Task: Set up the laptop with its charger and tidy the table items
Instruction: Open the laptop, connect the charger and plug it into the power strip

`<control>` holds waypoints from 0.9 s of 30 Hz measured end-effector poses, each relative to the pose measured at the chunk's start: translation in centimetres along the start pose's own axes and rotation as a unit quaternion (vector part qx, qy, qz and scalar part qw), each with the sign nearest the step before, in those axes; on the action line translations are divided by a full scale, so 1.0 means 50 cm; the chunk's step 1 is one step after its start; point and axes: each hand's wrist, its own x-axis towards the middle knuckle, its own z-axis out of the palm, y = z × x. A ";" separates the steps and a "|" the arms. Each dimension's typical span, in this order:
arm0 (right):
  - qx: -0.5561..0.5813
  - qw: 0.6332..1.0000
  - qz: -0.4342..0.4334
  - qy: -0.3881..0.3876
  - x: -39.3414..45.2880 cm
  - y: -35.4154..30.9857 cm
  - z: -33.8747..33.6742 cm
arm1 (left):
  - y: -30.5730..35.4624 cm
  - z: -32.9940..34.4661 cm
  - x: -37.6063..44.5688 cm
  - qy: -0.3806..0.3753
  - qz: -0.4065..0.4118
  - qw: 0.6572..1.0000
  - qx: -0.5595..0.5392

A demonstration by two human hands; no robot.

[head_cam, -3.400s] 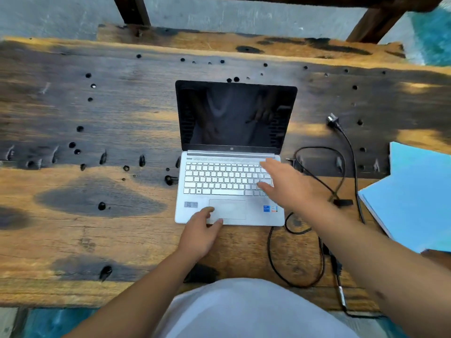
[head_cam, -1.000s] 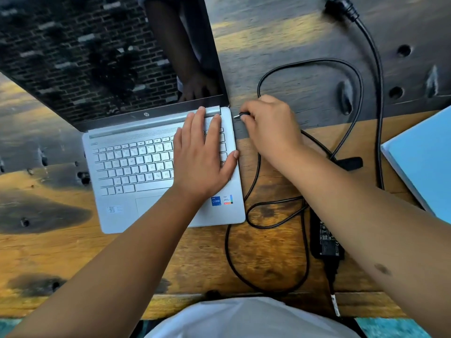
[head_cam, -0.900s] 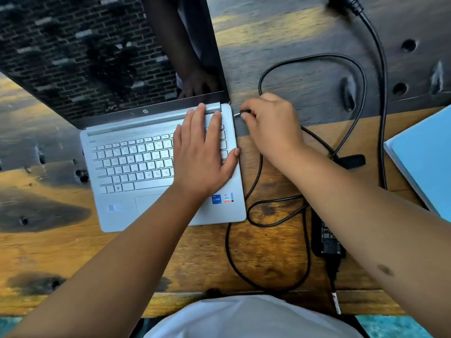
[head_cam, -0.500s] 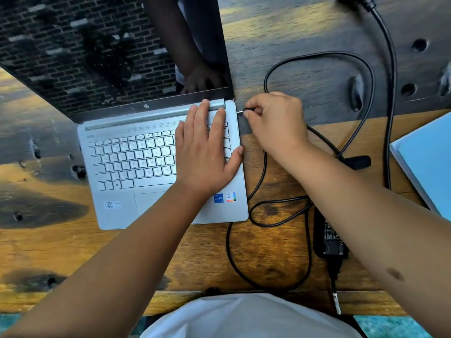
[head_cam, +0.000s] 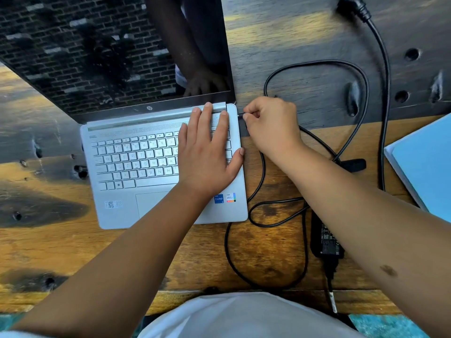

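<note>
A silver laptop point(head_cam: 136, 167) stands open on the wooden table point(head_cam: 48, 240), its dark screen tilted back. My left hand point(head_cam: 207, 154) lies flat on the right side of the keyboard, fingers spread, pressing the base down. My right hand point(head_cam: 271, 128) pinches the charger plug point(head_cam: 241, 115), whose tip sits at the laptop's right edge near the hinge. The black cable point(head_cam: 263, 181) loops over the table to the charger's black power brick point(head_cam: 325, 240), which is partly hidden under my right forearm.
A thicker mains cord with its wall plug point(head_cam: 353, 7) runs down the right side of the table. A light blue book point(head_cam: 429, 164) lies at the right edge. The dark far half of the table has several holes. The table's front edge is close to my body.
Since 3.4 s ago my head has come closer, my left hand moved from the laptop's front edge onto the keyboard, and my right hand took the plug. Over the last second the plug closed on the laptop's side.
</note>
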 end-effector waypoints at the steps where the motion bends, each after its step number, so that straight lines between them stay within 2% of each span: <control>1: -0.003 1.000 0.007 -0.003 0.001 -0.002 0.000 | 0.000 0.000 0.000 -0.001 -0.003 1.000 -0.001; 16: -0.029 0.998 0.044 -0.042 0.000 -0.027 -0.012 | 0.004 -0.005 -0.001 -0.028 -0.010 1.000 0.010; 18: -0.031 0.998 0.027 -0.054 -0.008 -0.029 -0.022 | 0.007 -0.010 -0.002 -0.043 -0.010 0.999 0.016; 22: -0.097 0.986 -0.062 -0.120 -0.042 -0.026 -0.057 | 0.010 -0.031 -0.006 -0.080 -0.002 0.996 0.038; 27: -0.145 0.974 -0.092 -0.148 -0.115 -0.015 -0.089 | 0.009 -0.084 -0.038 -0.066 0.002 0.997 0.042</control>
